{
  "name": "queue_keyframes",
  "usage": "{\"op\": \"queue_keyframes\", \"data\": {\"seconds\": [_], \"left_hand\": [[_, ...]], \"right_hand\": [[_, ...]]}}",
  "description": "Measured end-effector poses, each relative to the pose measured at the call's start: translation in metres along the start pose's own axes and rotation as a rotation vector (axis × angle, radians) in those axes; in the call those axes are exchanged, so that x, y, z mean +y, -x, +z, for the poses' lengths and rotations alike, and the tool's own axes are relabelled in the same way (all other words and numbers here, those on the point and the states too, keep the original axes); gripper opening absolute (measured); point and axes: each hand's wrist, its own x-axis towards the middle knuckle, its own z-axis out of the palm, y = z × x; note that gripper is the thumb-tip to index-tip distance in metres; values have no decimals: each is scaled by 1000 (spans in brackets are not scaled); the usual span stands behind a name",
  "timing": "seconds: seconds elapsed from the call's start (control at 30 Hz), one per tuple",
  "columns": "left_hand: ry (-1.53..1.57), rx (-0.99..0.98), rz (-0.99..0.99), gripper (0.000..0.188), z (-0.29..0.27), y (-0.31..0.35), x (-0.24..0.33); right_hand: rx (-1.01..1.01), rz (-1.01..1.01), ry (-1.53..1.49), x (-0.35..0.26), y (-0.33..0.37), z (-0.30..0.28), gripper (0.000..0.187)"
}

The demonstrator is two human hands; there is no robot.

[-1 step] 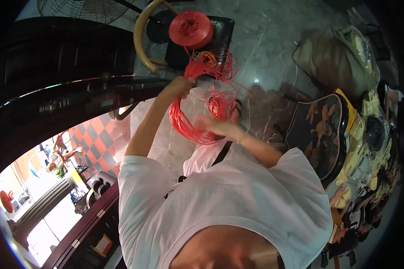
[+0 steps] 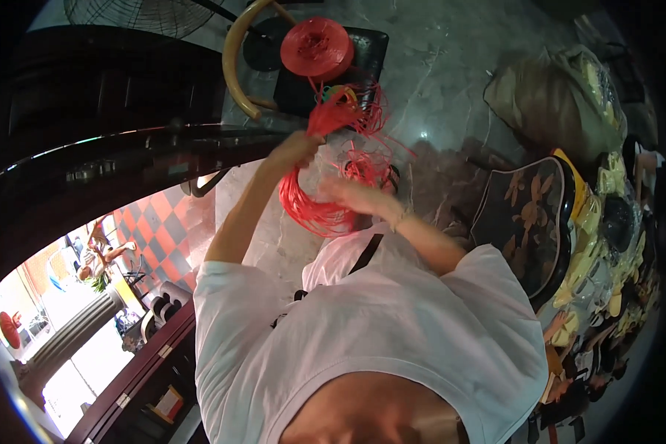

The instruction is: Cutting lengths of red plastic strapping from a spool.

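Note:
A bundle of thin red plastic strings [image 2: 311, 211] hangs in a loop, with its loose ends fanning out at the top. My left hand [image 2: 297, 152] is closed round the upper part of this bundle. Beside the lower loop is my right hand [image 2: 355, 196], its fingers smeared by motion. Whether it touches the strings I cannot make out. A tangle of more red strings [image 2: 366, 164] shows just beyond my right hand. Farther off, a round red roll of plastic string [image 2: 317, 48] lies on a black square seat [image 2: 370, 52].
A curved wooden chair arm [image 2: 233, 59] stands by the seat. Dark wooden furniture [image 2: 89, 96] fills the left. At the right are a chair back with a floral pattern [image 2: 518, 214] and a heap of plastic-wrapped yellowish things [image 2: 592, 274]. A fan guard [image 2: 144, 16] shows at the top left.
My right hand has moved slightly up and away from the bottom of the string loop. The left hand keeps its hold on the bundle.

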Motion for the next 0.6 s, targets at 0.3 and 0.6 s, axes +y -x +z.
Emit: {"op": "queue_keyframes", "data": {"seconds": [0.3, 0.6], "left_hand": [[-579, 500, 494, 25, 40, 101, -86], [-472, 61, 331, 72, -35, 106, -195]], "right_hand": [[367, -522, -472, -176, -76, -9, 17], [290, -422, -128, -144, -68, 27, 13]]}}
